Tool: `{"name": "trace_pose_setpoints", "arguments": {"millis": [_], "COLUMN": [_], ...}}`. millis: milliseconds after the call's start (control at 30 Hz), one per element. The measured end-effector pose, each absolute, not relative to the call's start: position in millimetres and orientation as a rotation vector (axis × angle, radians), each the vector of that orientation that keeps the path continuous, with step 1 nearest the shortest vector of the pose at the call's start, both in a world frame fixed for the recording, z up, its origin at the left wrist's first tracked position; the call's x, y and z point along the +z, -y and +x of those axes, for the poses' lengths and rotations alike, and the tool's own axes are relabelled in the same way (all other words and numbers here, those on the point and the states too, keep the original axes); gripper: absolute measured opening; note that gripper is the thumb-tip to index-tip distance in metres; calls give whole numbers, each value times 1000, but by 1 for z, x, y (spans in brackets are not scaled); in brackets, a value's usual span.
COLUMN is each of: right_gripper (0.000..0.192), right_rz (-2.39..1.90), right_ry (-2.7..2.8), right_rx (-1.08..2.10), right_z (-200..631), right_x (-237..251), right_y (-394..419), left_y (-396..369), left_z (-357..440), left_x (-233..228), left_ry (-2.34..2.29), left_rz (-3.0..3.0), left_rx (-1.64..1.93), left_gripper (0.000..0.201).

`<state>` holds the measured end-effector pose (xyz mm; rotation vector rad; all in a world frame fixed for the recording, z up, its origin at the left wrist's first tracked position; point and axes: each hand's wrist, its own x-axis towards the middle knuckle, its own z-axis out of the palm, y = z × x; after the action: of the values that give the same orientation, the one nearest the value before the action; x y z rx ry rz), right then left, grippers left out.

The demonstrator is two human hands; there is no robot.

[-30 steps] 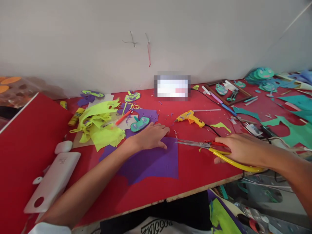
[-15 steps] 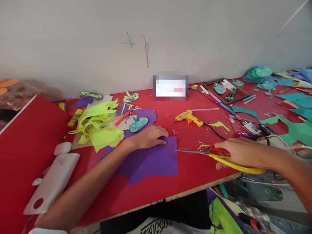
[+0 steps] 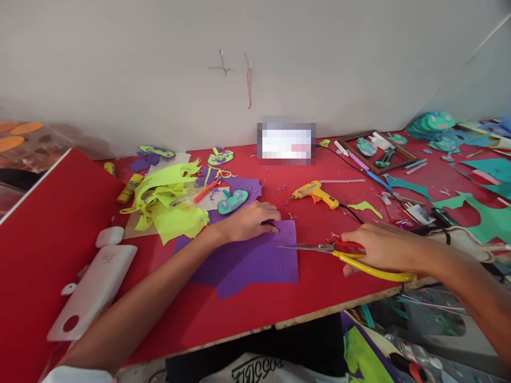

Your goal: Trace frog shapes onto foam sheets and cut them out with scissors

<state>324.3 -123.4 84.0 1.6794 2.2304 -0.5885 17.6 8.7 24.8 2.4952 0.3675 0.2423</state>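
My right hand [image 3: 375,247] grips a pair of scissors [image 3: 325,248] by yellow and red handles. Their narrow blades look nearly closed and point left, the tips overlapping the right part of a purple craft sheet [image 3: 255,266]. My left hand [image 3: 255,221] holds that sheet near its upper edge, fingers curled and thumb close to them; the exact grip is partly hidden. Just beyond the left hand lies a teal frog-like cutout [image 3: 232,202] on purple scraps. A yellow glue gun [image 3: 317,194] rests on the red table, past the scissors.
Lime green scraps [image 3: 179,221] and yellow glue sticks [image 3: 130,189] lie to the left, with a white power bank [image 3: 96,292] nearer. A blurred screen [image 3: 286,143] leans at the wall. On the right are a wooden tray [image 3: 383,169] and teal sheets [image 3: 487,210]. The table's front edge [image 3: 319,313] runs below.
The scissors and my right hand have moved left, bringing the blade tips farther over the purple sheet. My left hand stays on the sheet. The camera view has shifted slightly.
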Motion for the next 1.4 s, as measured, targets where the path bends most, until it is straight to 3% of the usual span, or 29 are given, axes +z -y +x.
{"name": "trace_pose_setpoints", "arguments": {"millis": [167,533,700,1033,1200,1400], "right_gripper": [48,81,76,53,50,58], "right_rz": [1642,1630,1585,1582,1567,1585], "right_ry": [-2140,-2195,-2122,-2237,-2262,-2281], "right_rx": [-555,-748,-833,-644,-497,-529], "right_z": [321,332,326,304,306,304], "right_x": [88,64,71,66,61,55], "right_y": [121,130,129,121,124,132], "left_y": [-9,-8,-6,-5,-6,-4], "left_z": [17,13,12,12,9,11], "left_x": [23,24,24,21,21,20], "left_ry": [-356,-353,-326,-359,-350,-363], "left_rz": [2489,2442,2448,2404,2410,2396], "left_rx": [241,242,237,306,320,329], "left_gripper": [19,16,16,13,14,13]}}
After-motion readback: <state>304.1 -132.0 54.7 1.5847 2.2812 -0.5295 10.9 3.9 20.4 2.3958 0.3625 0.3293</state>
